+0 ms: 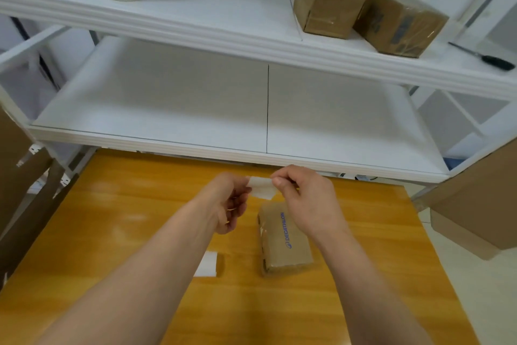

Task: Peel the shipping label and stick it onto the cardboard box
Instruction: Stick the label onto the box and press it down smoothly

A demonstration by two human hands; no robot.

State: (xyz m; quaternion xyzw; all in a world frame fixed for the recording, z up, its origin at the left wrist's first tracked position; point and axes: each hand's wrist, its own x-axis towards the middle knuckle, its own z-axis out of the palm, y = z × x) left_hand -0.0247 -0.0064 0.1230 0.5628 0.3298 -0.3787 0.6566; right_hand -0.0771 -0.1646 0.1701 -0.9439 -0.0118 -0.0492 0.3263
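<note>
Head view, read from the left: a small white slip (206, 264) lies flat on the wooden table (126, 218), partly hidden by the left forearm; whether it is a spare label or a used backing cannot be told. The left hand (226, 202) is raised above the table, its thumb and fingers pinching the left end of the label (261, 188). The label is held in the air between both hands, clear of the table surface. Below and just right of it, the cardboard box (285, 241) lies on the table with blue printing on its upper face, touched by neither hand. The right hand (305, 202) pinches the label's upper right corner between thumb and forefinger, the other fingers curled under. Judgement: the peeling step is in hand and sticking has not begun. The picture is too soft to show whether the label has started to part from its backing. The next move calls for the right fingertips to lift that corner free while the left hand holds the backing steady, and then for a descent to the box's upper face. Further right, two boxes (327, 3) sit on the upper shelf (223, 20), and a screwdriver (489, 59) lies at its far end.
</note>
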